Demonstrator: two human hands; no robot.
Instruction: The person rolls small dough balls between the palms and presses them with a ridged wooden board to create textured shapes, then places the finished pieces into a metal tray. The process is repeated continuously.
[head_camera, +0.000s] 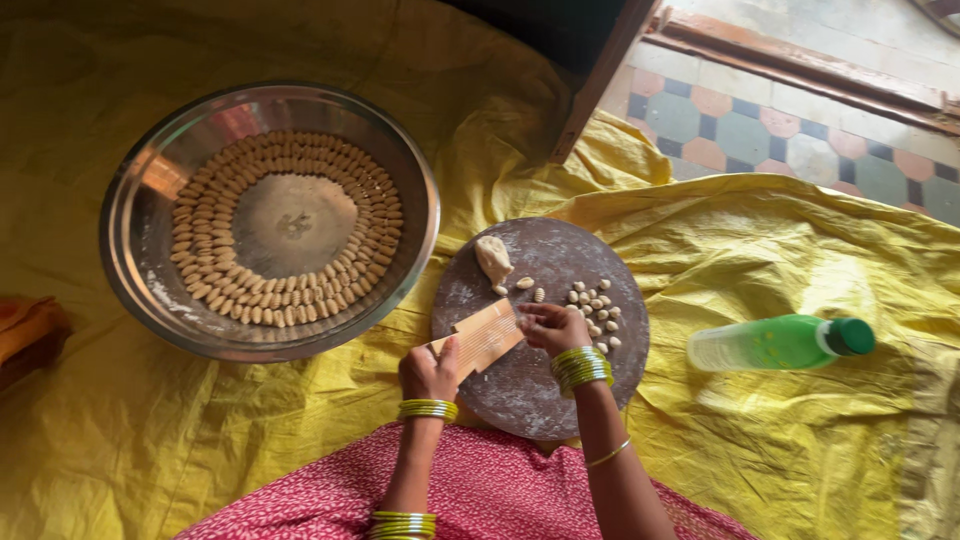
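A round dusty wooden board (520, 390) lies on the yellow sheet in front of me. My left hand (428, 372) grips the near end of a small ridged wooden paddle (488, 335) resting on the board. My right hand (553, 327) presses its fingertips on the paddle's far end; whatever is under the fingers is hidden. Several small dough pellets (593, 305) lie just right of that hand. A lump of dough (492, 257) sits at the board's far edge, with two shaped ridged pieces (532, 289) beside it.
A wide steel tray (145, 270) at the left holds rings of several shaped ridged pieces. A green plastic bottle (780, 343) lies on its side to the right. Patterned floor tiles (760, 135) and a dark wooden furniture leg (600, 75) are beyond the sheet.
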